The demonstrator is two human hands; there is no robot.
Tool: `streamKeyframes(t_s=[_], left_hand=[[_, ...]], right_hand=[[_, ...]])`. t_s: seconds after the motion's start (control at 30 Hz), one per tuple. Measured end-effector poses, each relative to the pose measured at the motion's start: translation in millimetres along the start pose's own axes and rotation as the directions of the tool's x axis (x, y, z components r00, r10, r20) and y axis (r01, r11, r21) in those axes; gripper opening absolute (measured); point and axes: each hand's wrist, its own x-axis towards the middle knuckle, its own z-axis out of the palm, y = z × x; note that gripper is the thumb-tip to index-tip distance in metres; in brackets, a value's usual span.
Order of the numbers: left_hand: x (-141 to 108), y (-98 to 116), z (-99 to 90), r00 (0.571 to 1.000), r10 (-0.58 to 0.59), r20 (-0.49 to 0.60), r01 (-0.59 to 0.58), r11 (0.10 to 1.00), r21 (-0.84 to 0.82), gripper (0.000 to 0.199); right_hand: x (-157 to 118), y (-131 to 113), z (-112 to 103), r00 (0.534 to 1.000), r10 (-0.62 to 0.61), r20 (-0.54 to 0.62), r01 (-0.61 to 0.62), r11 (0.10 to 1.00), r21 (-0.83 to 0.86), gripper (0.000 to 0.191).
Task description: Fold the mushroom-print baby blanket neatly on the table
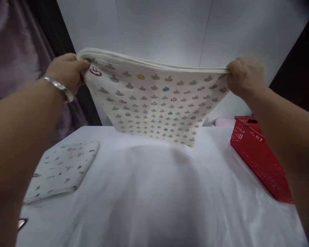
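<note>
A cream cloth (154, 99) with rows of small grey, red, blue and yellow motifs is stretched out in the air between my hands. Several layers show along its upper edge, so it looks folded. My left hand (67, 70), with a silver bracelet at the wrist, is closed on the upper left corner. At the upper right corner, my right hand (244, 75) is closed too and partly smeared by motion. The cloth's lower edge hangs over the far part of the white-covered table (149, 192); whether it touches is hard to tell.
A folded white patterned cloth (64, 168) lies flat on the left of the table. On the right stands a red plastic basket (257, 157), partly behind my right forearm. A pinkish object (224, 122) shows beyond the far edge. Purple curtain (18, 51) hangs at left.
</note>
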Motion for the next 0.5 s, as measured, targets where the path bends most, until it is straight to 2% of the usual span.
streamKeyframes(t_s=[0.03,0.1,0.17,0.23,0.3,0.37,0.43,0.5], left_hand=[[-11.0,-2.9,-0.4,1.000,0.026,-0.001,-0.026,0.998,-0.049,0.056],[-40.4,-19.2,1.5,0.997,0.020,0.073,-0.010,0.992,-0.124,0.053],[-78.0,-46.9,6.0,0.989,-0.069,0.127,0.082,0.992,-0.101,0.051],[-123.2,-79.4,12.4,0.961,-0.162,0.225,0.164,0.986,0.013,0.052],[-174.6,-108.6,21.0,0.907,-0.250,0.338,0.230,0.968,0.096,0.049],[-227.4,-128.6,31.0,0.808,-0.325,0.490,0.320,0.942,0.097,0.043],[-275.0,-138.5,39.6,0.714,-0.410,0.567,0.408,0.902,0.138,0.040],[-312.2,-140.7,43.2,0.682,-0.449,0.578,0.462,0.876,0.136,0.038]], right_hand=[[-9.9,-0.4,-5.2,1.000,-0.019,-0.014,0.019,1.000,-0.013,0.028],[-41.4,-5.7,-11.7,0.998,-0.070,0.012,0.070,0.997,-0.017,0.027],[-86.9,-16.8,-13.7,0.989,-0.116,0.090,0.114,0.993,0.031,0.023],[-143.4,-33.1,-13.5,0.963,-0.191,0.193,0.168,0.978,0.127,0.025],[-206.5,-53.5,-13.9,0.934,-0.247,0.259,0.179,0.949,0.260,0.026],[-269.3,-75.9,-16.7,0.874,-0.318,0.367,0.149,0.894,0.422,0.025],[-323.8,-96.4,-23.3,0.818,-0.339,0.465,0.047,0.845,0.533,0.023],[-363.0,-110.9,-34.1,0.775,-0.339,0.534,-0.053,0.807,0.589,0.023]])
